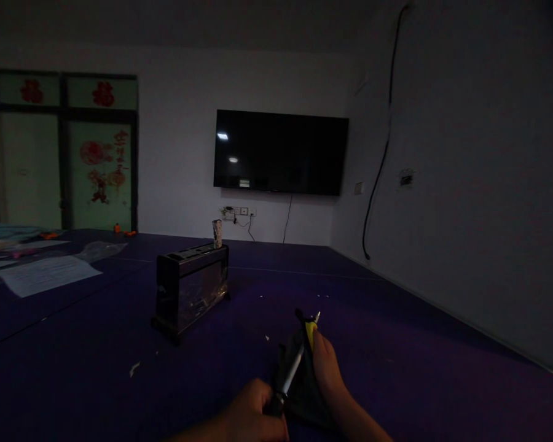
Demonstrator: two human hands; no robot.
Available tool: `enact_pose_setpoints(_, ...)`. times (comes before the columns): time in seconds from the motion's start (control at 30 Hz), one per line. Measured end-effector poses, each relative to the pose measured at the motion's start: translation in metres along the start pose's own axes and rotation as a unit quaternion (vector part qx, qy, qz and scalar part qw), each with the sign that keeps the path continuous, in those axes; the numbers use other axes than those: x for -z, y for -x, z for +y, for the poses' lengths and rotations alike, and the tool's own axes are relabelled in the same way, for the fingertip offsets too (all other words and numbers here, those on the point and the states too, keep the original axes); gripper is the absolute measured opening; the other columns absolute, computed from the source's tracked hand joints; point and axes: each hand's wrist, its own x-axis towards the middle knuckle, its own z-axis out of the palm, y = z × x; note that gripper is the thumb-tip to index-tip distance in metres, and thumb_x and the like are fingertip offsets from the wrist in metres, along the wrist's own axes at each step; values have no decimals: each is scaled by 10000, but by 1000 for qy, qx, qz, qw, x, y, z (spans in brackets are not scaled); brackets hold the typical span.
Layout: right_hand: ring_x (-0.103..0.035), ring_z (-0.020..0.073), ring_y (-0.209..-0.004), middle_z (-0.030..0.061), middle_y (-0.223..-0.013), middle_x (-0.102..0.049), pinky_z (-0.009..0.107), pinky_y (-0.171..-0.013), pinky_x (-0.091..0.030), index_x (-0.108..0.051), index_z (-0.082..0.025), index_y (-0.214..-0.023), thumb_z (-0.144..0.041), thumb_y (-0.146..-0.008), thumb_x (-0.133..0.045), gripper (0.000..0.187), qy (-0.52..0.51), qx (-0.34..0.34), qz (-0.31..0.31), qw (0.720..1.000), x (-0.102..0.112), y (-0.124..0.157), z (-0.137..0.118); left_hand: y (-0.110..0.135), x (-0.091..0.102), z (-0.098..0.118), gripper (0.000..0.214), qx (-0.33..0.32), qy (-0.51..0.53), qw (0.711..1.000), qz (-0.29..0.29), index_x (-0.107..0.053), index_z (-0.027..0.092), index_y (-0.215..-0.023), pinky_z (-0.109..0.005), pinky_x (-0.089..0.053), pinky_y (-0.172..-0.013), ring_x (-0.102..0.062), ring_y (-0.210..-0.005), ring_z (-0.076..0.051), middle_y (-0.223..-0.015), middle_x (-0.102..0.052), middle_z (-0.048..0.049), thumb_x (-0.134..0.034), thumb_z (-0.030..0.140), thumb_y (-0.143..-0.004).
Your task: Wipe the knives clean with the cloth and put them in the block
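Observation:
My left hand (253, 410) is closed around the dark handle of a screwdriver (289, 376), whose silver shaft slants up to the right. My right hand (326, 368) is closed on a small yellow tool or part (310, 329) with a metal tip, held against a dark cloth or pouch (299, 383) lying on the purple table (396, 368). Both hands are low in the view, near the table's front edge. A black toaster-like box (191, 288) with a shiny side stands further back to the left, apart from both hands.
A small patterned cylinder (217, 233) stands behind the box. Papers (46, 273) and plastic lie at the far left of the table. A wall television (280, 152) hangs ahead, a cable (382, 153) runs down the right wall, and a decorated door (99, 175) is left.

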Motion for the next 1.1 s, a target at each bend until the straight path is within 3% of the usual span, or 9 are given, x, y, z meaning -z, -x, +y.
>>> enact_pose_setpoints(0.43, -524, 203, -710, 38, -706, -581, 278, -641, -399, -546, -163, -749, -548, -712, -354, 431, -9, 7, 95, 995, 10, -8, 8, -2, 7, -7, 67, -19, -43, 998, -41, -566, 140, -567, -194, -185, -392, -312, -398, -50, -428, -375, 75, -519, 176, -537)
enact_pose_setpoints(0.7, -461, 162, -529, 4, -548, -511, 262, -514, -369, -496, -184, -593, -578, -692, -395, 418, 4, 31, 17, 999, 4, -5, 2, -3, 3, -7, 66, -26, -18, 999, -23, -550, 141, -561, -191, -194, -407, -322, -416, -51, -443, -395, 74, -534, 204, -552)
enact_pose_setpoints(0.97, -380, 132, -482, -22, -501, -417, 246, -456, -306, -458, -181, -547, -624, -692, -392, 470, 45, 61, -69, 995, -4, 0, 1, 4, 0, 3, 43, 1, -12, 1000, 15, -519, 148, -527, -196, -161, -407, -317, -404, -51, -414, -356, 78, -515, 183, -552)
enact_pose_setpoints(1.1, -324, 106, -462, -39, -481, -362, 232, -440, -261, -430, -180, -515, -609, -715, -395, 474, 66, 84, -112, 988, -6, 2, 0, 1, 1, 4, 67, -4, -19, 1000, 12, -538, 141, -525, -194, -192, -411, -349, -424, -58, -437, -408, 64, -528, 201, -553)
